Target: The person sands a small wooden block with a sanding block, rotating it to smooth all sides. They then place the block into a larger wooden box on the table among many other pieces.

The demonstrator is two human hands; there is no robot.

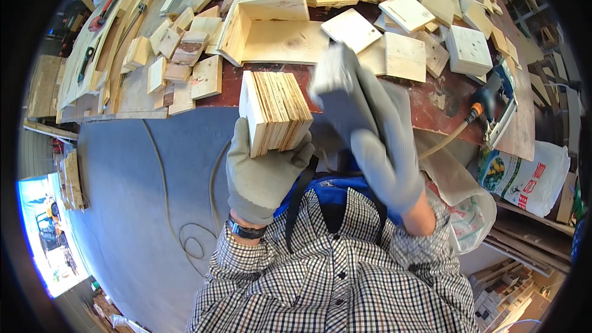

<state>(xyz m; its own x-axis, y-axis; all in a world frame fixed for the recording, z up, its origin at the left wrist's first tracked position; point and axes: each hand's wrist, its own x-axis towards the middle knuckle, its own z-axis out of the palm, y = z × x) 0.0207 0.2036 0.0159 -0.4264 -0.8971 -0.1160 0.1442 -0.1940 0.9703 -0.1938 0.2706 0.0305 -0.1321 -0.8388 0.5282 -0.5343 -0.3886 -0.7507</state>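
My gloved left hand (256, 182) is closed around the lower end of a stack of square plywood pieces (280, 111), held upright with the layered edges facing me. My gloved right hand (391, 154) grips a grey block (339, 86) with a pale, worn-looking end, beside the stack and apart from it. Motion blurs this block, so its exact kind does not show. Both hands are in front of the near edge of a red-brown workbench (234, 89). An open wooden box frame (271, 40) sits on the bench just beyond the stack.
Loose plywood squares (404, 55) cover much of the bench. A handheld power tool (493, 102) with an orange fitting and hose lies at the right edge. Long boards (98, 43) extend at left. A cable (163, 185) trails over the floor; plastic bags (530, 172) hang at right.
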